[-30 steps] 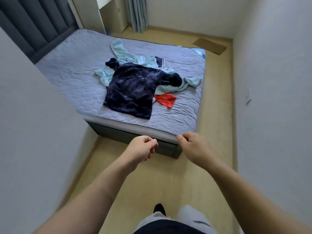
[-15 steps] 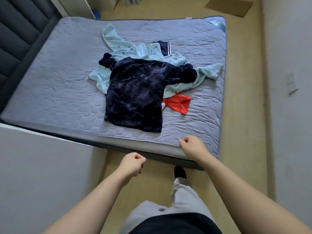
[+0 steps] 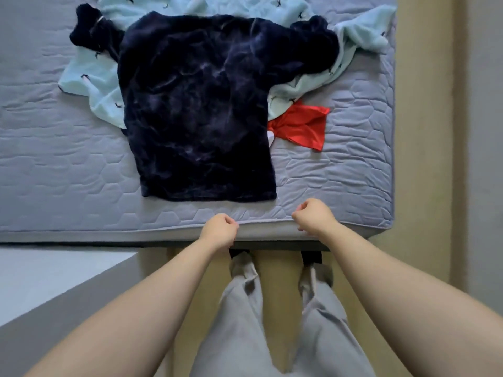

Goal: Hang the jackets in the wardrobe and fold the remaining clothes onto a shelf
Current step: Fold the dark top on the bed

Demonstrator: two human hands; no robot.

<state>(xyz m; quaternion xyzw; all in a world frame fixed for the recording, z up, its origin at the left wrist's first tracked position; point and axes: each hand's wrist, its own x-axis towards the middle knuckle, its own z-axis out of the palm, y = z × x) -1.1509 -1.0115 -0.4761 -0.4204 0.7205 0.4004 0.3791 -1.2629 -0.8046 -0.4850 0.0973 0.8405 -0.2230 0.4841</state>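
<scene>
Now both grips are curled into loose fists with nothing in them. The left grip sits at the near edge of the bed, and the right grip is just over that edge; neither touches cloth. The navy top lies spread flat close to the near edge, over a pale blue garment, with a red cloth just beside it. Half a second ago the left grip was over the floor. The clothes lie unchanged.
</scene>
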